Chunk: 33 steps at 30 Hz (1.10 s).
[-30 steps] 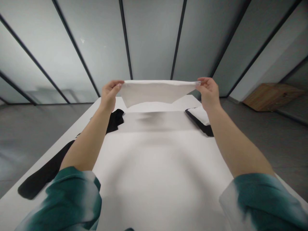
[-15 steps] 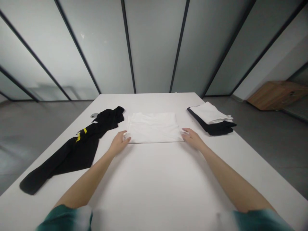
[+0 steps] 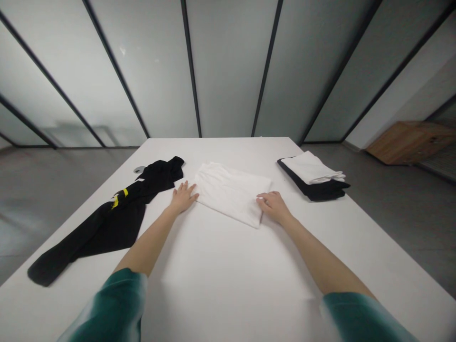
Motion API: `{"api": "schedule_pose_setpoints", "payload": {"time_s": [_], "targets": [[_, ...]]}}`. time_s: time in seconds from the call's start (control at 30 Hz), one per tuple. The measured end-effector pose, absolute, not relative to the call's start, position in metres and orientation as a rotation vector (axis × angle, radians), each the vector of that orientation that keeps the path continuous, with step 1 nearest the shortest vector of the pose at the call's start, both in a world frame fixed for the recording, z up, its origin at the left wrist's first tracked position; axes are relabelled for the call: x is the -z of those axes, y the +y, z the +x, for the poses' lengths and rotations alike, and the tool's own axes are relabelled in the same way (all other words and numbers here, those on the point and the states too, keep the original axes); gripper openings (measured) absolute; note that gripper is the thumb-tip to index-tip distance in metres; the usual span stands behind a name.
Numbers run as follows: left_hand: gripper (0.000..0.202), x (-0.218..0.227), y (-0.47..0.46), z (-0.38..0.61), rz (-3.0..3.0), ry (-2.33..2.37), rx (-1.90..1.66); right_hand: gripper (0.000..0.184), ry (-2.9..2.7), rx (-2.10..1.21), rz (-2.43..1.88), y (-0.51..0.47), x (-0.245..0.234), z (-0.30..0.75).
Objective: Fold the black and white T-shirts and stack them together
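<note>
A folded white garment (image 3: 231,190) lies flat and turned askew on the white table (image 3: 228,266), its right end closer to me. My left hand (image 3: 183,195) rests palm down with fingers spread, the fingertips touching the garment's left edge. Over the right edge lies my right hand (image 3: 273,205), its fingers loosely bent and apart, tips on the fabric, with no pinch visible. To the left of my left hand a black garment (image 3: 110,223) with yellow and white marks stretches along the table.
At the right stands a small stack: a folded white cloth (image 3: 308,167) on top of a folded black cloth (image 3: 326,190). A small round grey object (image 3: 138,169) lies beside the black garment. Frosted glass panels (image 3: 228,71) rise behind the table; a wooden cabinet (image 3: 409,142) stands off right.
The white garment has turned clockwise, its right end swinging toward me and its left end away. My left hand has moved slightly away from me and spread its fingers; my right hand has shifted left.
</note>
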<state>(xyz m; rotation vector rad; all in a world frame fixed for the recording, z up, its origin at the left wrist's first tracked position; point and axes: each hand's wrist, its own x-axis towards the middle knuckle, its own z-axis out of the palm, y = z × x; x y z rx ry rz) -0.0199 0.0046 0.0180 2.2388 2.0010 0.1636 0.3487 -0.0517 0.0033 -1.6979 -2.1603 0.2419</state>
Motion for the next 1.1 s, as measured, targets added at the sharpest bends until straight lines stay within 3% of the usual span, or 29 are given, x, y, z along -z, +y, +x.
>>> {"api": "schedule_pose_setpoints", "payload": {"time_s": [0.1, 0.23, 0.43, 0.67, 0.8, 0.93, 1.1], "targets": [[0.053, -0.017, 0.005, -0.014, 2.161, 2.283, -0.423, 0.03, -2.098, -0.214, -1.643, -0.051, -0.003, 0.348], [0.047, -0.014, -0.008, 0.006, 2.156, 2.229, -0.322, 0.039, -2.038, -0.086, -1.711, -0.037, 0.002, 0.354], [0.071, -0.011, -0.002, 0.029, 2.196, 2.101, -0.132, 0.055, -2.112, -0.315, -1.941, 0.0, -0.004, 0.36], [0.081, -0.014, 0.055, 0.03, 2.227, 2.018, -0.141, 0.044, -2.142, -0.166, -2.056, -0.014, -0.012, 0.349], [0.063, -0.029, 0.067, 0.038, 2.311, 2.118, -0.373, 0.036, -2.316, -0.181, -1.89, -0.055, -0.014, 0.336], [0.037, -0.036, 0.041, 0.047, 2.482, 1.759, -0.275, 0.039, -2.359, -0.14, -1.685, -0.08, -0.014, 0.328], [0.038, -0.017, -0.003, 0.032, 2.601, 1.528, -0.278, 0.045, -2.347, -0.133, -1.586, -0.07, 0.002, 0.33]]}}
